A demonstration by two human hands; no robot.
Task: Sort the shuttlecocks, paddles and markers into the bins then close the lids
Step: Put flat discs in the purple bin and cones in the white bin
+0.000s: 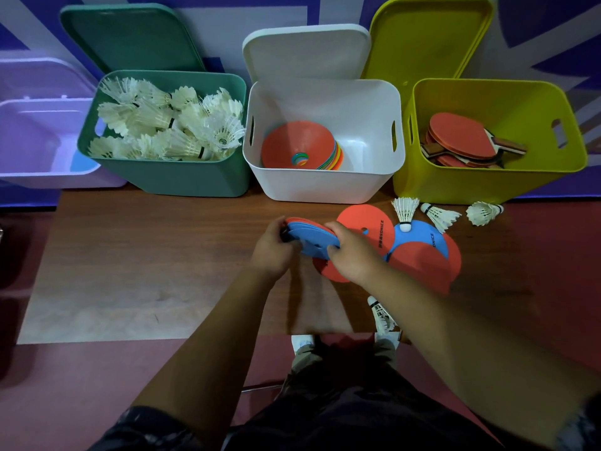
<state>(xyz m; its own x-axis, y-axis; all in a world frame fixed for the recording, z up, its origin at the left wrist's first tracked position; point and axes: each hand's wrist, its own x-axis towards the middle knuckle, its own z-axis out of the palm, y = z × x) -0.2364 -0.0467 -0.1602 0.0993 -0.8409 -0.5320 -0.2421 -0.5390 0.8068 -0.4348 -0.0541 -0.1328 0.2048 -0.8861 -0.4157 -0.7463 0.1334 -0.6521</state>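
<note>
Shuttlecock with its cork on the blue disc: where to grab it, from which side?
Pinch the shuttlecock at the narrow neck just above the cork, coming from above and its left. The feathers flare toward the yellow bin and crush easily; another shuttlecock lies close on its right.

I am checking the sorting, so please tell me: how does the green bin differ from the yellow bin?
The green bin is dark green; the yellow bin is lime yellow. The green bin is filled almost to its rim with white shuttlecocks, while the yellow bin holds only a low pile of red paddles. Both are open, with the green lid and yellow lid propped up behind them.
</note>
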